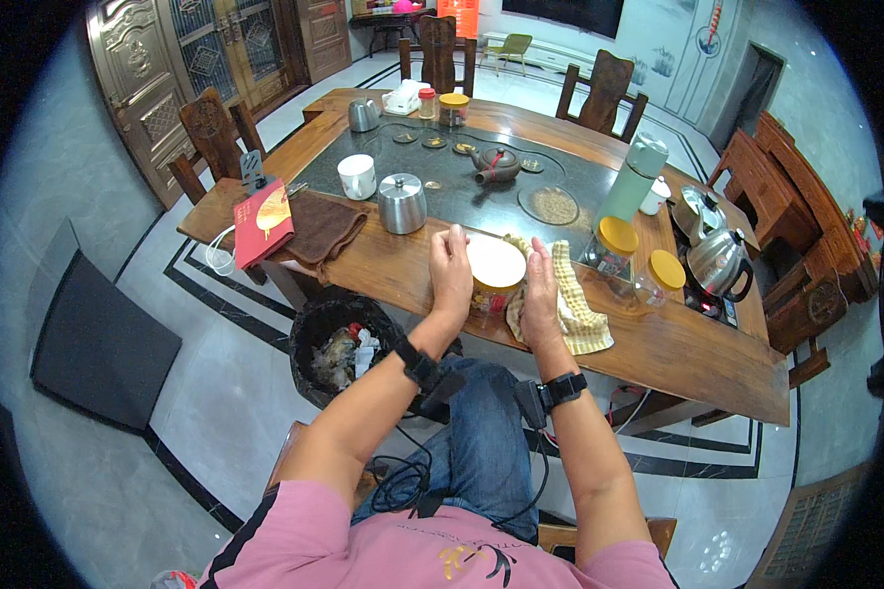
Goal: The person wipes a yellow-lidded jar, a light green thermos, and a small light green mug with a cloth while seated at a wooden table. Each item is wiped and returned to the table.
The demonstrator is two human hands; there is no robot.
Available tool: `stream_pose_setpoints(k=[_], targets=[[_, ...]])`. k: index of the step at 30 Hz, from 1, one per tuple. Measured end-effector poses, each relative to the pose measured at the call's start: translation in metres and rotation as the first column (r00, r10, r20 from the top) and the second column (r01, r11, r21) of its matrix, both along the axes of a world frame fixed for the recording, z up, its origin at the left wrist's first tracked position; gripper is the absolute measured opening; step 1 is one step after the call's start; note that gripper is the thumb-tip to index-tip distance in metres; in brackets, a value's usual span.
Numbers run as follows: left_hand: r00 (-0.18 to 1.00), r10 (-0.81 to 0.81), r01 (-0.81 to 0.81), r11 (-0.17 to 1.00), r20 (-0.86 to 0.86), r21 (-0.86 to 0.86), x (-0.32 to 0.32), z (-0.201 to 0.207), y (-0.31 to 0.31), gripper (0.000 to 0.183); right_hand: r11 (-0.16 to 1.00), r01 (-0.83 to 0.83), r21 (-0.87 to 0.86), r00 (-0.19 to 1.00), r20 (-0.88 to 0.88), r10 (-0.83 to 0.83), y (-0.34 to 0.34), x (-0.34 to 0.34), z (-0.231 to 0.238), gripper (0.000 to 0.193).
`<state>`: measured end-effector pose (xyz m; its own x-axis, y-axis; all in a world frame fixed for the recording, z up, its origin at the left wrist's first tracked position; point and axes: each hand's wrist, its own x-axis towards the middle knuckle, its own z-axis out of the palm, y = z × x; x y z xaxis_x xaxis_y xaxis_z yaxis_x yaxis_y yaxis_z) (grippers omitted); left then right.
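Sitting at a long, polished brown wooden table [678, 358] across the middle of the frame, with a dark grey stone slab [413, 172] set into its top. Showing, below the table edge at left of centre, a round bin lined with black plastic [304, 334], partly filled with crumpled rubbish [339, 361]. Showing also a yellow-and-white checked cloth [584, 314] just right of centre, a dark brown towel [324, 226] at centre left and a tall, pale green cylindrical flask [634, 182] at upper right. Holding the left hand [452, 270] and the right hand [540, 294] upright and apart at the centre of the frame, palms facing, fingers together. Bracketing between both palms a round, clear jar with a white-looking top and yellow rim [496, 263], upright on the table at the centre, beside the checked cloth. Impossible to tell about contact between palms and jar. Showing, farther up, a squat brushed-steel canister [403, 204], a dark brown teapot [498, 165] and a white mug [358, 177].
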<state>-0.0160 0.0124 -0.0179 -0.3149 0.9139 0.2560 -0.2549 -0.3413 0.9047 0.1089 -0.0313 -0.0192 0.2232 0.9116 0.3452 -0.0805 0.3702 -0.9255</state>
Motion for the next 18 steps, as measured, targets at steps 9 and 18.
stream_pose_setpoints(k=[9,18], targets=[[0.902,0.249,-0.21,0.967,-0.352,0.145,0.041,-0.001,-0.055,0.051,0.992,-0.115,-0.047,0.989,-0.1,0.11,-0.008,0.005,0.009,0.051],[0.986,-0.154,0.148,0.985,-0.058,-0.088,0.013,0.014,-0.005,0.038,0.981,-0.193,-0.005,0.979,-0.063,0.192,-0.01,-0.001,0.016,0.055]])
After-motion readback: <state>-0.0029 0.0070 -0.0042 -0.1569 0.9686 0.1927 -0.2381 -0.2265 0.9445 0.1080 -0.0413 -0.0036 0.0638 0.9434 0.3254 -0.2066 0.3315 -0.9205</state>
